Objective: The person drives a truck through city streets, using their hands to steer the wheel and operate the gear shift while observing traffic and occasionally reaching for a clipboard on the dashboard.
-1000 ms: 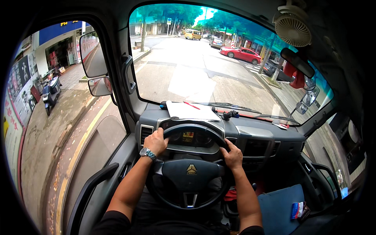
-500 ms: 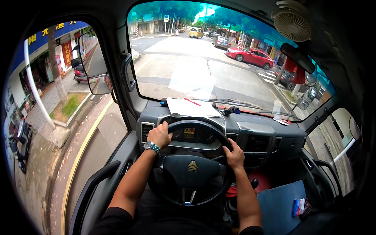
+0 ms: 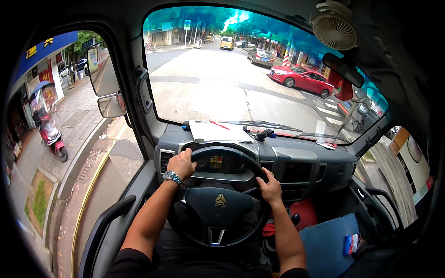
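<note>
A large black steering wheel (image 3: 235, 242) with an emblem on its hub fills the lower middle of the cab. My left hand (image 3: 181, 165) is closed round its upper left rim, and a metal watch sits on that wrist. On the upper right rim, my right hand (image 3: 270, 186) is closed too, its thumb along the wheel. Behind the rim shows the instrument panel (image 3: 216, 161), partly lit. White papers (image 3: 220, 131) with a red pen (image 3: 219, 125) on them lie on the dashboard just above the panel.
Through the windshield, a red car (image 3: 303, 79) stands at the right, with a grey car (image 3: 260, 56) and a yellow van (image 3: 226, 43) farther up the road. A red scooter (image 3: 52, 134) is on the left pavement. A blue seat (image 3: 324, 250) lies right, beside a gear lever (image 3: 295, 218).
The street scene has shifted as the truck moves forward; the red car looks nearer and a scooter with a canopy has come into the left window. Both hands stay on the wheel.
</note>
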`<state>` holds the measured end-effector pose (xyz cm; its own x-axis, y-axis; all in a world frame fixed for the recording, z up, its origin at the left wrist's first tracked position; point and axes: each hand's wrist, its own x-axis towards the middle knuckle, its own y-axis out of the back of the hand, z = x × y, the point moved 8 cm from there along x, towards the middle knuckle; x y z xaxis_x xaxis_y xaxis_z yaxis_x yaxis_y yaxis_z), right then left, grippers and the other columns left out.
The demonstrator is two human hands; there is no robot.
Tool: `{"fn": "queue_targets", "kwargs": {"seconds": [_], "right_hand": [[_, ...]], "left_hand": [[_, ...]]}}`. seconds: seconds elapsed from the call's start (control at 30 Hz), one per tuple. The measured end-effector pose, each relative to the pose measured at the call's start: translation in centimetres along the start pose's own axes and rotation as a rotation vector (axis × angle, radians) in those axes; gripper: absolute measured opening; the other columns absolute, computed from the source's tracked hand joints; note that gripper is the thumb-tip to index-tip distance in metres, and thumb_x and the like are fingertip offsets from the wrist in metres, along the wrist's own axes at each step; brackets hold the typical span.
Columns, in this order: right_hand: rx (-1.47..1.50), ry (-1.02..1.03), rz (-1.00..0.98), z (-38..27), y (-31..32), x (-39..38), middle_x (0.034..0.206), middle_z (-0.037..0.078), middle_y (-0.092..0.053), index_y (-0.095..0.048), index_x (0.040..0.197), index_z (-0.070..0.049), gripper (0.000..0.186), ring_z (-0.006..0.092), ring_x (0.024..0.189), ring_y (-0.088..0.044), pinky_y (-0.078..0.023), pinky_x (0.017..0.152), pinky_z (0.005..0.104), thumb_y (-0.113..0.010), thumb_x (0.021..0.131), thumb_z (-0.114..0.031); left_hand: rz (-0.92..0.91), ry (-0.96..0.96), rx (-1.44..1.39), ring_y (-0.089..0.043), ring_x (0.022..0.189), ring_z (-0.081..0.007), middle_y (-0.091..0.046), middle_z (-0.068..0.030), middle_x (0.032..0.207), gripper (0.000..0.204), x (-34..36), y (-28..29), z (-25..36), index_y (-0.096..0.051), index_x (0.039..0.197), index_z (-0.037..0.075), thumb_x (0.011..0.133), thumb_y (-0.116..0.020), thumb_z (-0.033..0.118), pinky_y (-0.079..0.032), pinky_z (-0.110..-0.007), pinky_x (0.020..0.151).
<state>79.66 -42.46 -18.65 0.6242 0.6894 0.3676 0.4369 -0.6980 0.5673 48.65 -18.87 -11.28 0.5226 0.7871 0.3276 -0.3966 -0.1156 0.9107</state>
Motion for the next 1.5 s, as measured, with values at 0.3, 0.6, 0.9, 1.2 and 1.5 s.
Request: {"fn": "queue_targets", "kwargs": {"seconds": [0.3, 0.6, 0.9, 1.2, 1.5], "right_hand": [[0.120, -0.054, -0.015, -0.2, 0.6, -1.9, 0.083, 0.014, -0.076, -0.064, 0.144, -0.009, 0.054, 0.0282, 0.077, -0.075, -0.057, 0.076, 0.0397, -0.073, 0.098, -0.035], [0.103, -0.068, -0.008, 0.0, 0.2, -2.0, 0.077, 0.012, -0.074, -0.063, 0.147, -0.009, 0.056, 0.0217, 0.068, -0.072, -0.056, 0.069, 0.0368, -0.074, 0.098, -0.034], [0.145, -0.071, 0.027, 0.9, 0.5, -2.8, 0.079, 0.011, -0.075, -0.062, 0.148, -0.008, 0.057, 0.0215, 0.067, -0.072, -0.056, 0.068, 0.0360, -0.074, 0.098, -0.032], [0.183, -0.075, -0.014, 0.5, 0.3, -2.1, 0.081, 0.012, -0.074, -0.061, 0.147, -0.004, 0.054, 0.0205, 0.067, -0.071, -0.056, 0.068, 0.0351, -0.072, 0.100, -0.028], [0.285, -0.115, -0.038, 0.7, -0.4, -1.7, 0.082, 0.007, -0.073, -0.059, 0.151, -0.008, 0.056, 0.0132, 0.064, -0.067, -0.054, 0.061, 0.0303, -0.074, 0.100, -0.025]], "left_hand": [[-0.044, -0.042, 0.039, -0.072, 0.101, -0.0417, -0.073, -0.0183, 0.108, 0.042, 0.9, -0.7, 1.2, -0.054, 0.115, 0.006, 0.092, -0.077, 0.034, -0.059, -0.053, 0.085], [-0.001, -0.114, 0.041, -0.074, 0.096, -0.0413, -0.074, -0.0178, 0.103, 0.040, 1.9, -1.1, 0.9, -0.057, 0.112, 0.006, 0.093, -0.077, 0.035, -0.061, -0.051, 0.081], [-0.004, -0.120, 0.028, -0.075, 0.097, -0.0399, -0.075, -0.0181, 0.105, 0.041, 2.3, -0.9, 1.7, -0.059, 0.114, 0.006, 0.094, -0.076, 0.038, -0.061, -0.051, 0.082], [-0.027, -0.058, 0.002, -0.075, 0.096, -0.0413, -0.075, -0.0199, 0.104, 0.043, 1.6, 0.1, 2.2, -0.060, 0.113, 0.005, 0.097, -0.073, 0.042, -0.059, -0.052, 0.082], [0.003, -0.050, -0.039, -0.073, 0.094, -0.0431, -0.075, -0.0196, 0.101, 0.039, 1.3, 0.7, 1.7, -0.058, 0.110, 0.005, 0.096, -0.073, 0.038, -0.057, -0.054, 0.081]]}}
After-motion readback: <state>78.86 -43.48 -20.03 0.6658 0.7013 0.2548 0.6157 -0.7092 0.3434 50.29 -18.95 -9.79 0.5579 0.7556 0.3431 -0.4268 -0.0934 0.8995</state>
